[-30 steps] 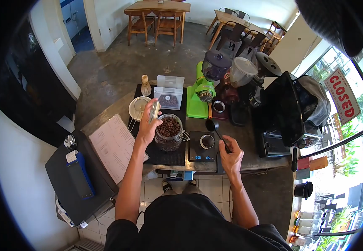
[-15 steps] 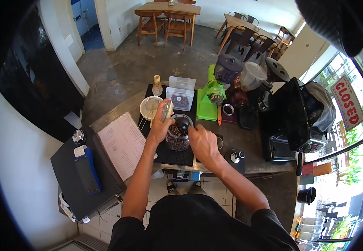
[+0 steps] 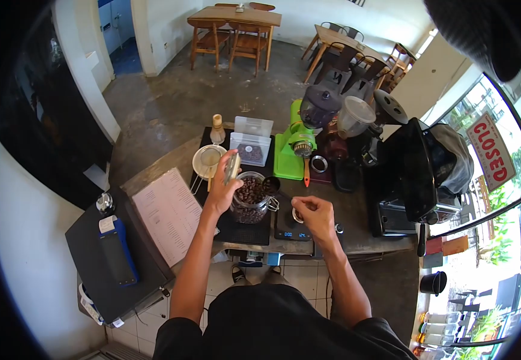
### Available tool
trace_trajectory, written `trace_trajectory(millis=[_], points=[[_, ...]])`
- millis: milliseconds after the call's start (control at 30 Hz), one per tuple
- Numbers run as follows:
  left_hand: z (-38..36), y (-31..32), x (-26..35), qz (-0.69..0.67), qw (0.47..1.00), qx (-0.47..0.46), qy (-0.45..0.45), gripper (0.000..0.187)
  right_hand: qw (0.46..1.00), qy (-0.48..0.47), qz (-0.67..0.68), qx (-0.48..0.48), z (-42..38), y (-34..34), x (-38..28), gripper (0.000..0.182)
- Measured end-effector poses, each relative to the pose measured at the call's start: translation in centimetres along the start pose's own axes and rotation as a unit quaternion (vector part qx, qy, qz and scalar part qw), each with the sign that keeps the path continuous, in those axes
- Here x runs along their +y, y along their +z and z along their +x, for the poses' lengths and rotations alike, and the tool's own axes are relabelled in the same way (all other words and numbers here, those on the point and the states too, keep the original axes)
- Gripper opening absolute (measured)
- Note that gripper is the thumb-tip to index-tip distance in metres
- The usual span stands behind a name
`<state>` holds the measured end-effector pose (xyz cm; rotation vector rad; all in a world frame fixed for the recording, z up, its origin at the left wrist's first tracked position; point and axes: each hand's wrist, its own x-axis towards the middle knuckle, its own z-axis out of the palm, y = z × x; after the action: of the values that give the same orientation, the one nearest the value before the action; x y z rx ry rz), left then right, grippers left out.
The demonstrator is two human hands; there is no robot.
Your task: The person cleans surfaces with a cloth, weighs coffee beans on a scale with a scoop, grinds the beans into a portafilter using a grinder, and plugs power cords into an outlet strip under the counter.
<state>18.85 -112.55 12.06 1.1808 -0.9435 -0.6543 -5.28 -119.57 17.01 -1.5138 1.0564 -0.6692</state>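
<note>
A glass jar of dark coffee beans stands on the black mat in front of me. My left hand is at the jar's left rim, fingers closed on its lid, which is tilted on edge. My right hand pinches the handle of a black scoop, whose bowl is over the right edge of the jar's mouth. Below that hand lies a digital scale with a lit display. A small cup on it is partly hidden by my fingers.
A strainer, a bamboo whisk and a clear plastic box stand behind the jar. Rightward are a green grinder and a black espresso machine. A paper menu and a blue card terminal lie left.
My right hand has moved right, away from the jar, and the scoop has risen from among the beans to the rim. The scale has come into view. My left hand still holds the lid.
</note>
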Motion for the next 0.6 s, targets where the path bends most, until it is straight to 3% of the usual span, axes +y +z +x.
trace_trajectory(millis=[100, 200, 333, 400, 600], points=[[-0.1, 0.1, 0.1, -0.005, 1.0, 0.004, -0.029, 0.079, 0.997, -0.019, 0.046, 0.051, -1.4, -1.8, 1.7, 0.027], [0.1, 0.0, -0.3, -0.009, 1.0, 0.004, -0.028, 0.079, 0.981, -0.05, -0.108, 0.153, -2.6, -3.9, 3.3, 0.023], [0.3, -0.3, -1.0, -0.004, 1.0, 0.002, -0.014, 0.079, 0.961, -0.067, -0.188, 0.189, -3.7, -5.1, 4.9, 0.02], [0.3, -0.4, -1.3, -0.005, 1.0, -0.001, -0.011, 0.078, 0.919, -0.21, -0.259, 0.212, -3.4, -5.7, 6.5, 0.017], [0.2, -0.3, -0.9, -0.004, 1.0, 0.001, -0.008, 0.077, 0.899, -0.244, -0.295, 0.213, -3.7, -5.8, 6.8, 0.013]])
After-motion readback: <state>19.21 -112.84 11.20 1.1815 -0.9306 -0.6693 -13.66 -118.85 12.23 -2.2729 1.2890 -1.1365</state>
